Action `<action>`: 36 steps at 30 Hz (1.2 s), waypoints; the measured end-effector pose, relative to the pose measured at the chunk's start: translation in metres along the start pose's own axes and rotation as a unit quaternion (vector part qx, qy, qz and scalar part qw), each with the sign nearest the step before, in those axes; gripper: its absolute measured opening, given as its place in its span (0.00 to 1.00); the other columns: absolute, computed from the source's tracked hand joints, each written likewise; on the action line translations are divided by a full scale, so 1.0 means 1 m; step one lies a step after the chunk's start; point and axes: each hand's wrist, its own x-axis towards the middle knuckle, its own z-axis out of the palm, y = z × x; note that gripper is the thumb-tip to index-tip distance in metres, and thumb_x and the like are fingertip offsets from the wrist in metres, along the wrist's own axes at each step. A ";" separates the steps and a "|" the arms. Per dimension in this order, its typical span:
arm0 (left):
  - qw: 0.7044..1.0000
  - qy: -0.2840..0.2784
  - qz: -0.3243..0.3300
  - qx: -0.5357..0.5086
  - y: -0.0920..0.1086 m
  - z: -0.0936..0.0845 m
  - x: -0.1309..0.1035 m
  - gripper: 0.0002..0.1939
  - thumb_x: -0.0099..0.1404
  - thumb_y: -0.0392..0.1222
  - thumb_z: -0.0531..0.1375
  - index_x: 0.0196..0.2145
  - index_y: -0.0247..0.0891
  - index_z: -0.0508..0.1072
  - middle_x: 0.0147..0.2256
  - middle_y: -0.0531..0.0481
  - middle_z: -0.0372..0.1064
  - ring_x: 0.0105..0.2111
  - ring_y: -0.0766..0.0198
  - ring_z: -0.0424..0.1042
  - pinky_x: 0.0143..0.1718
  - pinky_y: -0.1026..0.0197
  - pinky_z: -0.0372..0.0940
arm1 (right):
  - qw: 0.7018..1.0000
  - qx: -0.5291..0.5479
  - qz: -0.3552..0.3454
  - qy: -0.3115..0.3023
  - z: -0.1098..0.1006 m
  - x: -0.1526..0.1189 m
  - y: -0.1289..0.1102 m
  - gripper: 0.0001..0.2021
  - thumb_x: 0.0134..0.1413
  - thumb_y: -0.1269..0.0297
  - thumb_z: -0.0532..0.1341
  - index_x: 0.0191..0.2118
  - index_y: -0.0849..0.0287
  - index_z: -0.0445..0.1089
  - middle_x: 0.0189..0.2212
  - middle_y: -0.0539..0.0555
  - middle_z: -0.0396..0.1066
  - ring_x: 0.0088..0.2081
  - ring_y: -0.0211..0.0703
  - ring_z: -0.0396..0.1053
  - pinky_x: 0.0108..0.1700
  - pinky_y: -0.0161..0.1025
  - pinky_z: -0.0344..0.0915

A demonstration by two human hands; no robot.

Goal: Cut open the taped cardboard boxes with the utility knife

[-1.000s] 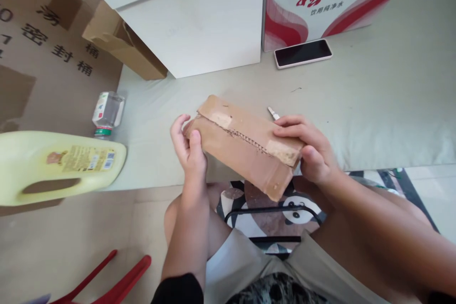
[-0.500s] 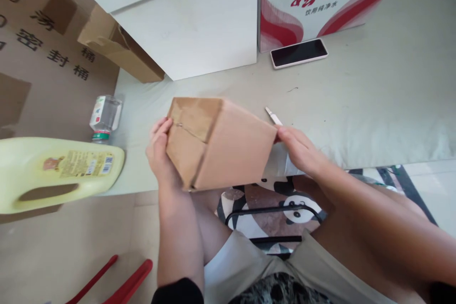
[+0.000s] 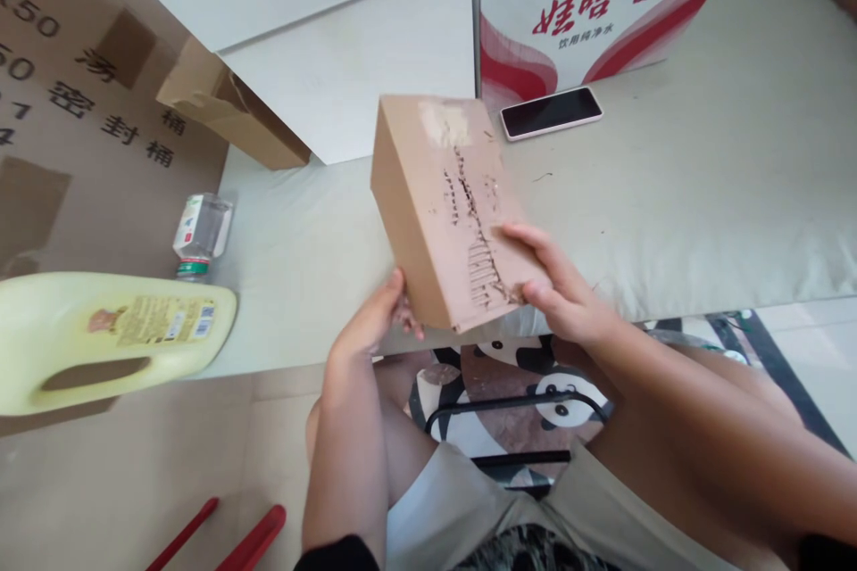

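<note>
A small brown cardboard box point(image 3: 419, 223) is held up, tilted, over the pale-covered surface. Torn, perforated marks and a patch of clear tape show on its upper face. My right hand point(image 3: 559, 285) grips the lower right edge, thumb near the corner and fingers across the marked face. My left hand point(image 3: 375, 308) is at the lower left side, its thumb against the box and its other fingers curled by the bottom edge, partly hidden. The underside of the box is out of sight.
A phone point(image 3: 553, 113) lies before a white and red carton point(image 3: 603, 18). White boxes point(image 3: 361, 62) stand behind. To the left are a clear bottle point(image 3: 203, 227), a yellow jug point(image 3: 120, 335), an opened carton point(image 3: 234, 111) and a large printed carton point(image 3: 100, 178). Red handles point(image 3: 251, 540) show below.
The box has been turned, so its marked face shows instead of the taped flaps. It is higher and further right. My left hand moved right and down; the white, pen-like item is now hidden.
</note>
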 end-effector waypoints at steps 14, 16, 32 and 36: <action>0.856 0.192 0.410 0.251 0.015 0.001 0.005 0.25 0.66 0.66 0.60 0.48 0.46 0.77 0.64 0.43 0.59 0.69 0.47 0.56 0.71 0.45 0.52 | 0.997 0.032 0.069 0.005 0.001 0.004 -0.001 0.17 0.69 0.47 0.52 0.49 0.51 0.71 0.55 0.59 0.76 0.55 0.52 0.75 0.55 0.53 0.72; 0.849 0.197 0.411 0.265 0.015 0.003 0.004 0.24 0.67 0.67 0.58 0.47 0.47 0.77 0.63 0.43 0.59 0.68 0.47 0.57 0.70 0.43 0.54 | 0.983 -0.090 0.146 0.068 -0.002 0.008 0.007 0.15 0.66 0.52 0.55 0.48 0.54 0.71 0.45 0.59 0.78 0.44 0.52 0.76 0.46 0.50 0.73; 0.807 0.064 0.466 0.358 -0.003 0.020 0.003 0.26 0.74 0.65 0.47 0.58 0.49 0.67 0.63 0.41 0.54 0.68 0.48 0.55 0.68 0.39 0.56 | 0.953 0.133 0.211 0.175 -0.034 0.039 -0.008 0.13 0.46 0.65 0.61 0.41 0.50 0.71 0.27 0.48 0.72 0.25 0.40 0.67 0.28 0.40 0.63; 0.800 0.016 0.481 0.358 -0.006 0.042 -0.002 0.23 0.75 0.61 0.46 0.59 0.51 0.65 0.64 0.41 0.53 0.67 0.47 0.57 0.66 0.39 0.60 | 0.946 0.227 0.108 0.205 -0.038 0.046 -0.032 0.12 0.44 0.68 0.66 0.37 0.48 0.71 0.18 0.43 0.62 0.19 0.37 0.58 0.24 0.38 0.54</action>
